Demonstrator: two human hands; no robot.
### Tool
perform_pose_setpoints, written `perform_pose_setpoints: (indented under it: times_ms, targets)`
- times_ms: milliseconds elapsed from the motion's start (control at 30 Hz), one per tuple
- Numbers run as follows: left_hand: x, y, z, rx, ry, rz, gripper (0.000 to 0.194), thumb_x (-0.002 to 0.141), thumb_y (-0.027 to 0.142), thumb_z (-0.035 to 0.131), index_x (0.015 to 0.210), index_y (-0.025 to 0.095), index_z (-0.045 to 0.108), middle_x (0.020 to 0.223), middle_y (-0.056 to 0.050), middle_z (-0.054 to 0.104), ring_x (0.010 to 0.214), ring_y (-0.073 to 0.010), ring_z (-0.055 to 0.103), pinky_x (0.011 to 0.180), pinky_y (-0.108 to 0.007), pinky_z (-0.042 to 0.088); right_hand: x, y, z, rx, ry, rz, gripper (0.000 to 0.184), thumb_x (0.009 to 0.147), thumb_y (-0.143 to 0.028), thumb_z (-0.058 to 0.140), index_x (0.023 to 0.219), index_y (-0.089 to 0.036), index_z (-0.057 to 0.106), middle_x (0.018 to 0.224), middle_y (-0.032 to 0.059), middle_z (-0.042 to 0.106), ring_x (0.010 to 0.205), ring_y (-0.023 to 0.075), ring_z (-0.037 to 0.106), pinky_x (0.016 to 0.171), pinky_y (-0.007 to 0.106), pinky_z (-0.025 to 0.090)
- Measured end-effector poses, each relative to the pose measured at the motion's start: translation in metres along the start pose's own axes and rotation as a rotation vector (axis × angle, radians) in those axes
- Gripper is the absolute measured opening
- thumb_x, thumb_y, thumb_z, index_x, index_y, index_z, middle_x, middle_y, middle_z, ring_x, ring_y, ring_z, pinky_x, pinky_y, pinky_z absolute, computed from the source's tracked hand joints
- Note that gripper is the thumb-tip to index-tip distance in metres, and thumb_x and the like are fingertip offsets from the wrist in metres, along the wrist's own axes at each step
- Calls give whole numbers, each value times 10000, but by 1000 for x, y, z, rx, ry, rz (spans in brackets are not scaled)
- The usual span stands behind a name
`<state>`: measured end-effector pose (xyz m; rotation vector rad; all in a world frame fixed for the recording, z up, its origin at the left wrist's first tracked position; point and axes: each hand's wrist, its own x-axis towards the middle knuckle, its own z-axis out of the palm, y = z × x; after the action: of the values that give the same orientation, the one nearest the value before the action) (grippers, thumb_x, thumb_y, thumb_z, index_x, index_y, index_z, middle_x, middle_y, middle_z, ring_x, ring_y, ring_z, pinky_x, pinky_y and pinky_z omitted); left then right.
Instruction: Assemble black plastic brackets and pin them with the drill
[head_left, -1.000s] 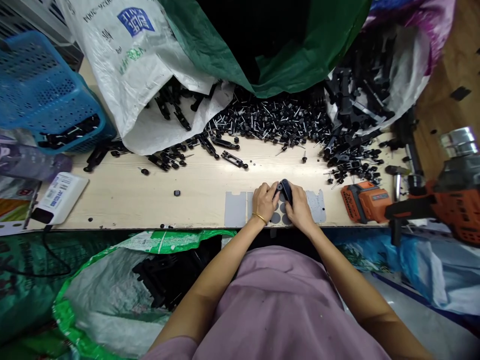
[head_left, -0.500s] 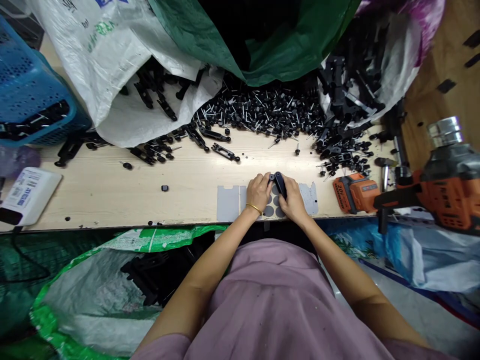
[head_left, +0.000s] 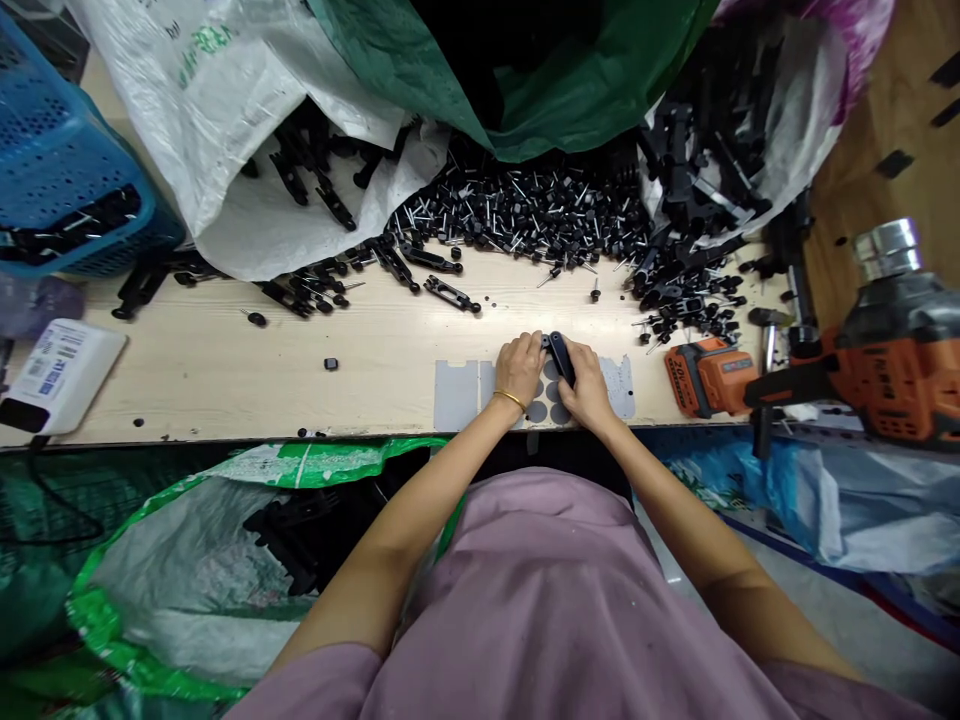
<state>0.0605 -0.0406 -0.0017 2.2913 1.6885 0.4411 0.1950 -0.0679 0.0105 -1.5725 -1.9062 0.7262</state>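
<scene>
Blk bar [head_left: 562, 358] prob. light, stiff, best held nr 5 o'clock, R hand [head_left: 587, 385] clamped on it, L hand [head_left: 519, 370] can't tell.

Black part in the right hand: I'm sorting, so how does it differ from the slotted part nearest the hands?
The held part is gripped in the right hand; the slotted part lies on the table.
The held part runs mostly front to back; the slotted part lies more crosswise.
The held part's visible face shows no slot; the slotted part's does.
Both are black and elongated.
</scene>
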Motion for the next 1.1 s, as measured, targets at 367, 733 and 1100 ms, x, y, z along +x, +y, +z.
perform_pose_setpoints:
  times_ms: [367, 733, 1100]
  targets:
    - [25, -23, -8, -317, -139, 222, 290, 894, 235, 477, 1161, 169, 568, 909, -50, 580, 851, -173, 571, 794, -278, 465, 0, -2, -3, 11, -22, 12, 725, 690, -97, 452, 1395, -215, 333, 1235, 108, 476, 1124, 288, 440, 983, 500, 396]
    - [8, 1, 6, -383, 61, -65, 341, 898, 216, 435, 1213, 141, 544, 904, -67, 577, 851, -177, 568, 792, -288, 469, 1, -4, -2, 50, -34, 35, 729, 716, -93, 443, 1419, -203, 288, 1247, 120, 456, 1148, 279, 426, 998, 488, 391]
    - [3, 11, 10, -426, 136, -180, 360, 914, 236, 412, 1243, 161, 538, 866, -72, 583, 796, -171, 556, 771, -303, 465, 4, -7, -2, 81, -60, 89, 714, 762, -108, 426, 1441, -234, 247, 1261, 119, 452, 1162, 279, 427, 987, 494, 403]
